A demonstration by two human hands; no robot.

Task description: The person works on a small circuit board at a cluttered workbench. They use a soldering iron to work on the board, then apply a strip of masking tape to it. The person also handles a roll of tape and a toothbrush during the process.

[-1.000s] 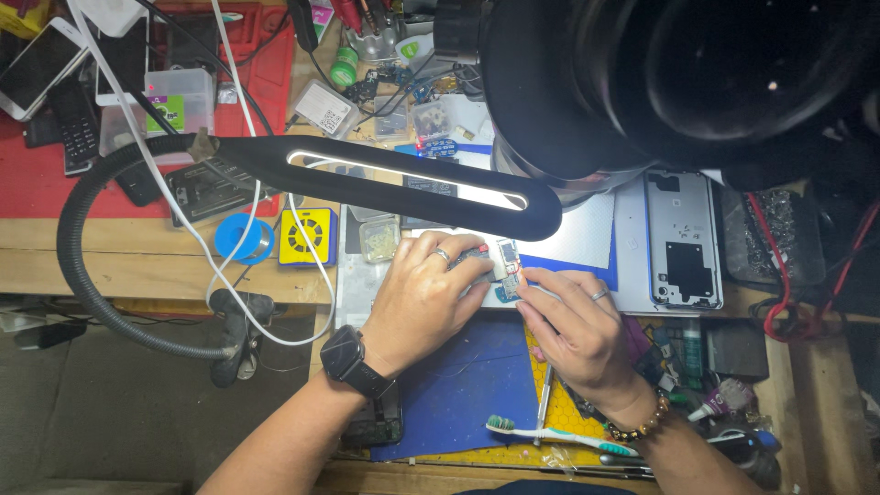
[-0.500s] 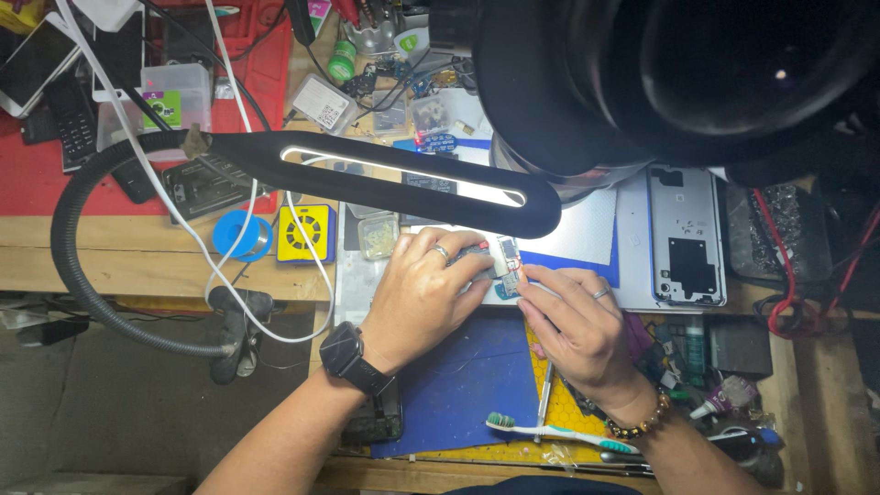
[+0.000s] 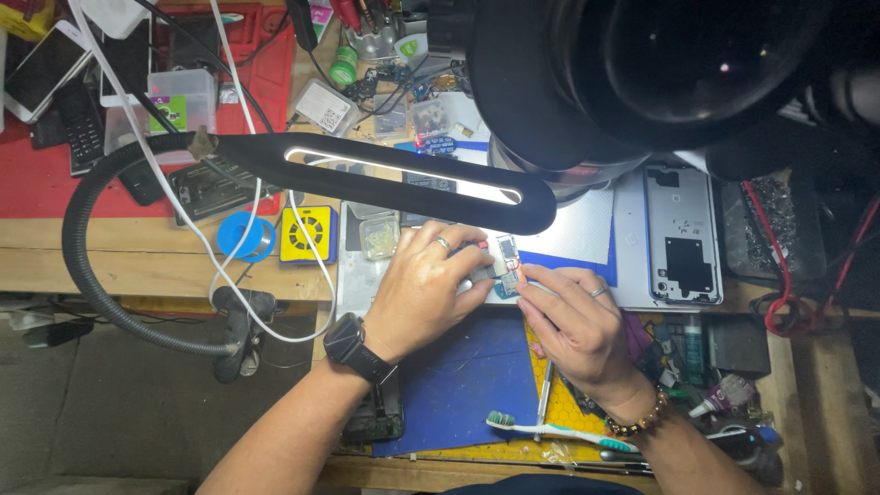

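Observation:
A small circuit board (image 3: 507, 258) sits between both hands at the middle of the bench, just under the lamp head. My left hand (image 3: 423, 291), with a ring and a black wristwatch, grips the board from the left. My right hand (image 3: 570, 323), with a ring and a bead bracelet, pinches the board's right edge with its fingertips. Whether a fine tool is in the right fingers cannot be made out.
A black gooseneck lamp (image 3: 403, 179) arches over the work. A large black microscope head (image 3: 660, 73) fills the top right. A blue mat (image 3: 458, 385), a toothbrush (image 3: 559, 433), a silver phone back cover (image 3: 683, 236), a yellow square fan (image 3: 308, 235) and a blue tape roll (image 3: 246, 236) lie around.
Both hands stay on the small board with only slight finger shifts. The view has drifted a little.

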